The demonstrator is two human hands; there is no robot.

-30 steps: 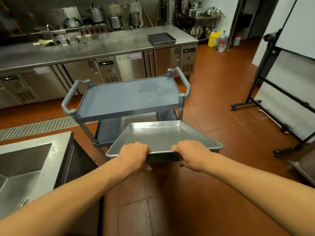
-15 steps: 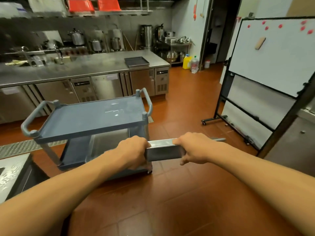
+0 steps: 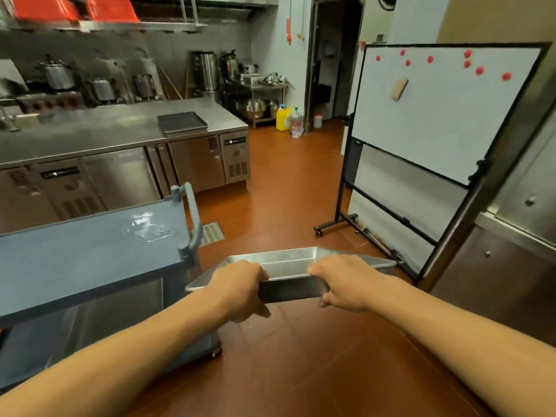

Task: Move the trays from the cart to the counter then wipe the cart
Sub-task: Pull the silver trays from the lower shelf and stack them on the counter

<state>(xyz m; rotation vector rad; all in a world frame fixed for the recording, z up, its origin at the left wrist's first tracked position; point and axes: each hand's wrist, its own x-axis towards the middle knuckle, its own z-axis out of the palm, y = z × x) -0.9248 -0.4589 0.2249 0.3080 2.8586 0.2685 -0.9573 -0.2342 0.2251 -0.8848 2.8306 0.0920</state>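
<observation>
Since the earlier frame the tray (image 3: 296,267) has come away from the cart (image 3: 90,251) and now hangs over the red floor (image 3: 288,188), just right of the cart's corner; the view has also turned to the right, so the whiteboard (image 3: 436,115) fills more of the picture.

The left hand (image 3: 240,291) grips the near rim of the tray with the fingers curled over it, and the right hand (image 3: 343,282) grips the same rim further right. The tray is held about level. Its long axis seems to run left to right across the body, and the near long side faces the person.

As for progress, a stack of dark trays (image 3: 182,123) already lies on the counter (image 3: 120,127) near its right end, and the top shelf of the cart carries no tray, only a wet shine. The lower shelf is mostly hidden, so I cannot tell if more trays wait there. I judge that this tray must next go to the counter, which is well apart from the hands. The wiping is left to do; no cloth shows.
</observation>
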